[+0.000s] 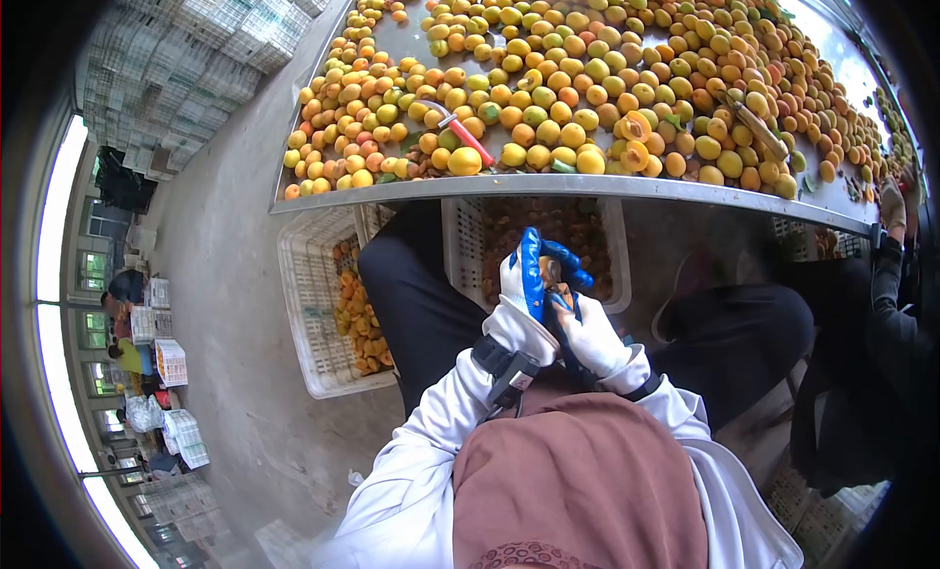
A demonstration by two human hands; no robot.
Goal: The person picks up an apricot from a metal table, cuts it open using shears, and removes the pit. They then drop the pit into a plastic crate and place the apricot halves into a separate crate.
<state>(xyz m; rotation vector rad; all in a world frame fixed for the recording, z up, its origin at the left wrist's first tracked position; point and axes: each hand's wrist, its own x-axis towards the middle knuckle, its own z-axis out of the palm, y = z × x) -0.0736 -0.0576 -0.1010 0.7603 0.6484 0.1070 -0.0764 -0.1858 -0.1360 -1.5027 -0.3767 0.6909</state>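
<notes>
Both my hands meet over the crate below the table's front edge, in white gloves with blue-coated fingers. My left hand (530, 280) is closed around a small brownish-orange fruit (549, 269), which looks like an apricot. Against it presses my right hand (586, 332), its fingers closed; what they grip is hidden. Beneath the hands is a white crate (615, 246) with dark brownish pieces inside. On the metal table (548, 184) lie many yellow-orange apricots (573, 135). Among these rests a curved blade with a red handle (468, 138).
At the left, another white crate (304, 319) holds orange fruit pieces. A wooden-handled tool (759, 128) lies among the apricots. A co-worker's hand (892, 205) is at the table's right end. White crates (181, 70) are stacked along the back left; other people are beyond.
</notes>
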